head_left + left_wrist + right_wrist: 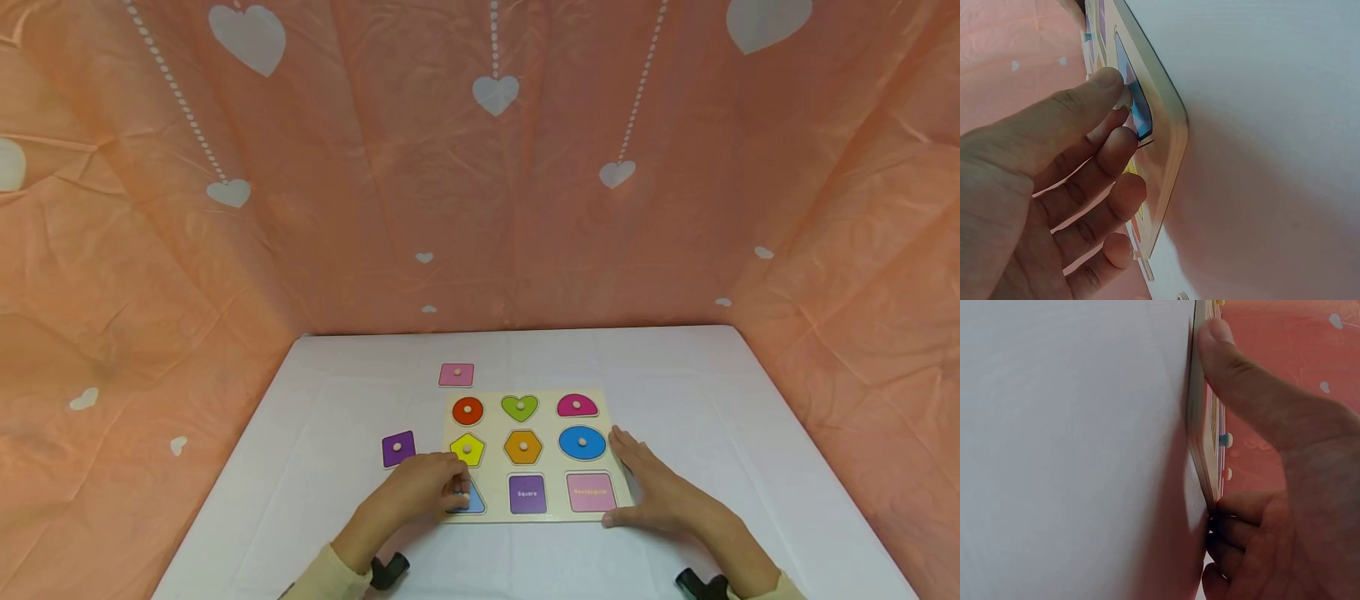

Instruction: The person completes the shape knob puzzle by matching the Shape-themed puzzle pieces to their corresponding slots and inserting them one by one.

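Note:
A cream wooden shape puzzle board point(495, 515) lies flat on the white table. At its near left corner my left hand point(423, 487) pinches the small pale knob point(1124, 99) of the blue triangle piece point(1140, 111) between thumb and fingertips. The triangle overlaps its place in the board and is partly hidden by the fingers. My right hand point(663, 492) holds the board's right side, thumb at the near corner and fingers along the right edge. Two slots show bare, the purple one marked Square point(527, 505) and the pink one marked Rectangular point(590, 503).
A purple square piece point(398, 448) lies left of the board, and a pink rectangle piece point(457, 375) lies beyond its far left corner. Several knobbed pieces fill the other slots, among them a blue oval point(592, 450). Peach curtains point(495, 208) with hearts surround the table.

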{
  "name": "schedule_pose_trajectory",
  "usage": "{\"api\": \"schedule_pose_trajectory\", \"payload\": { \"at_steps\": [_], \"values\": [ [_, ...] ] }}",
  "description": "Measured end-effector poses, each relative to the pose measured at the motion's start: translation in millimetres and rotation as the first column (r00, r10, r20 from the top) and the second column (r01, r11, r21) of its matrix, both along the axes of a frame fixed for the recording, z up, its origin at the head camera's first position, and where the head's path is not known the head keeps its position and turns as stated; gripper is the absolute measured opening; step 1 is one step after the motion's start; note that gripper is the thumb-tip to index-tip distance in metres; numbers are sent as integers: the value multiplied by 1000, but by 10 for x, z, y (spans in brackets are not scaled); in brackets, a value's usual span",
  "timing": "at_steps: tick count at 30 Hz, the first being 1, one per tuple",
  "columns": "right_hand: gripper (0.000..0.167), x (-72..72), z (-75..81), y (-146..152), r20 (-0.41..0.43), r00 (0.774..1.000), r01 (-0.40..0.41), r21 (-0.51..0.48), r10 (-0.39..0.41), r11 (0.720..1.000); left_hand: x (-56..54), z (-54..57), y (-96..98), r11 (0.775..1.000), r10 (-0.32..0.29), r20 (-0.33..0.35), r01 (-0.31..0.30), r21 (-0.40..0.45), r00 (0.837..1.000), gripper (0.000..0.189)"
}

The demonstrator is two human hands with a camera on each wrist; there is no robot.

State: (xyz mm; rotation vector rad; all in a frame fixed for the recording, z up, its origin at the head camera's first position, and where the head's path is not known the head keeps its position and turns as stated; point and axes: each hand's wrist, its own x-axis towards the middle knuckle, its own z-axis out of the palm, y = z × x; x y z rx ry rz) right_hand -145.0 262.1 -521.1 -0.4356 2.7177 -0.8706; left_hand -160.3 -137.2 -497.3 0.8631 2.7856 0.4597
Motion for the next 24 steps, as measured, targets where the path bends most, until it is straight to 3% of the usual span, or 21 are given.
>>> {"api": "schedule_pose_trajectory", "payload": {
  "at_steps": [15, 24],
  "values": [
    [133, -3, -21, 18, -13, 1000, -7, -6, 7, 1000, 5, 6, -16, 1000, 7, 15, -8, 22, 1000, 19],
    [134, -6, -15, -3, -2, 1000, 1, 7, -1, 1000, -51, 7, -142, 996, 26, 28, -28, 89, 999, 17]
  ]
}}
